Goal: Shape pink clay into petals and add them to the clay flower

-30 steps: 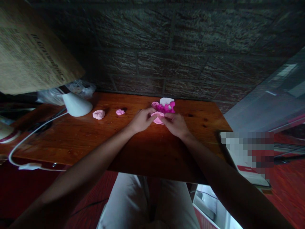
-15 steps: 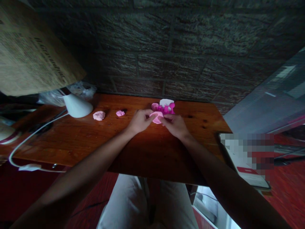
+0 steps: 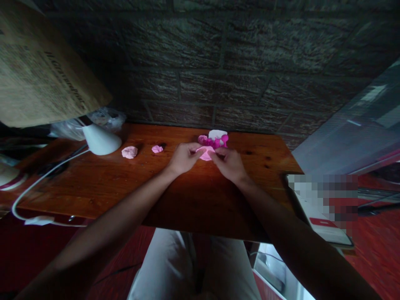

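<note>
A flattened piece of pink modelling clay (image 3: pixel 205 153) is held between both hands above the wooden table. My left hand (image 3: pixel 184 158) pinches its left side, the thumb lying on the face turned to me. On the opposite side my right hand (image 3: pixel 229 163) grips the edge in the same manner. The fingers behind the clay are mostly hidden. Just beyond my hands sit magenta plastic pieces (image 3: pixel 224 141), a pink lump (image 3: pixel 203 139) and a white piece (image 3: pixel 218 134). Further left lie a larger pale pink lump (image 3: pixel 129 152) and a small pink lump (image 3: pixel 157 148).
A lamp with a white base (image 3: pixel 102 139) and a printed paper shade (image 3: pixel 53 71) stands at the left, its white cord (image 3: pixel 46 179) trailing over the table (image 3: pixel 125 187). Behind rises a dark brick wall (image 3: pixel 193 83). A pale flat item, partly blurred out, lies at the right.
The clay looks slightly flatter and tilted away, its lower edge a little higher. Both hands keep their grip and have barely moved.
</note>
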A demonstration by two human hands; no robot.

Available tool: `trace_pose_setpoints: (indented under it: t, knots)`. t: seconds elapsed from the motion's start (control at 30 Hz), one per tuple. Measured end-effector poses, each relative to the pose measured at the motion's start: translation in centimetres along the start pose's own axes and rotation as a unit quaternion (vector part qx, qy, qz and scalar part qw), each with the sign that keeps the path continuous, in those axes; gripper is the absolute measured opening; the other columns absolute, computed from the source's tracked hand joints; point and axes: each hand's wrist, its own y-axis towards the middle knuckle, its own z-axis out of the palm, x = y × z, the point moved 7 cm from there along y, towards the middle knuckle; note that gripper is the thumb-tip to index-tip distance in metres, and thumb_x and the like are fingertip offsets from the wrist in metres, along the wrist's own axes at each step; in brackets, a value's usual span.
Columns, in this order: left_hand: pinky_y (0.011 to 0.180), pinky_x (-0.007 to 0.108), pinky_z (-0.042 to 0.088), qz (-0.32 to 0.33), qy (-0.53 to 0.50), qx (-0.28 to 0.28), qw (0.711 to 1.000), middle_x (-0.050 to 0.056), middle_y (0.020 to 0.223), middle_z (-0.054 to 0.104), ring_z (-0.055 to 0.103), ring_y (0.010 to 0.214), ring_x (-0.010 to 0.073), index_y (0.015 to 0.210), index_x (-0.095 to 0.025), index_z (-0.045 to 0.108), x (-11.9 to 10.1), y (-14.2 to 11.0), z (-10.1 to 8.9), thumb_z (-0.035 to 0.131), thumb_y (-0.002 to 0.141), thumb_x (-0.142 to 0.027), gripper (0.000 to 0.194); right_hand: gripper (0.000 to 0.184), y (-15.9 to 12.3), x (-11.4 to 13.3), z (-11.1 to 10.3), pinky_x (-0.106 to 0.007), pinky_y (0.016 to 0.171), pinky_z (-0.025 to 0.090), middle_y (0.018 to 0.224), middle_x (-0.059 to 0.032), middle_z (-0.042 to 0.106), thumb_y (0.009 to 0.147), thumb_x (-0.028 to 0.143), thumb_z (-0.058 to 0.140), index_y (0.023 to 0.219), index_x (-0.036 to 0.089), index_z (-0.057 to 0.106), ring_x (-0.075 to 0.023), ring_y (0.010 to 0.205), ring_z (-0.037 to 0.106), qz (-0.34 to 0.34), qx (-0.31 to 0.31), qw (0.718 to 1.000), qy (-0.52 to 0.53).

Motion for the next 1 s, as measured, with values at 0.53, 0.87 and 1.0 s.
trace_pose_setpoints:
  t: [0.53,0.87,1.0]
  knots:
    - [0.083,0.032,0.056,0.033,-0.017,-0.015,0.999,0.009,0.101,0.080,0.074,0.090,0.0214,0.097,-0.015,0.078,-0.2,0.1,-0.1,0.062,0.091,-0.032,0.024,0.031,0.0,0.4,0.3,-0.026,0.057,0.036,0.058,0.0003,0.065,0.089,0.028,0.061,0.060,0.019,0.064,-0.0124,0.053,0.054,-0.015,0.042,0.997,-0.062]
    - [0.079,0.031,0.057,0.026,0.005,-0.005,1.000,0.008,0.100,0.081,0.076,0.088,0.0229,0.097,-0.017,0.081,-0.1,-0.2,0.0,0.065,0.091,-0.033,0.024,0.024,-0.3,1.1,-0.6,-0.025,0.061,0.043,0.071,-0.0012,0.075,0.091,0.033,0.059,0.090,0.021,0.080,-0.0146,0.058,0.061,-0.041,0.006,0.999,-0.025]
    - [0.077,0.030,0.057,0.031,0.008,0.010,0.999,0.008,0.098,0.081,0.076,0.085,0.0223,0.095,-0.017,0.081,-0.1,-0.2,0.3,0.065,0.091,-0.035,0.024,0.024,-0.4,1.4,-0.6,-0.025,0.059,0.041,0.063,-0.0005,0.070,0.090,0.029,0.059,0.081,0.020,0.079,-0.0134,0.053,0.056,-0.057,0.013,0.997,-0.048]
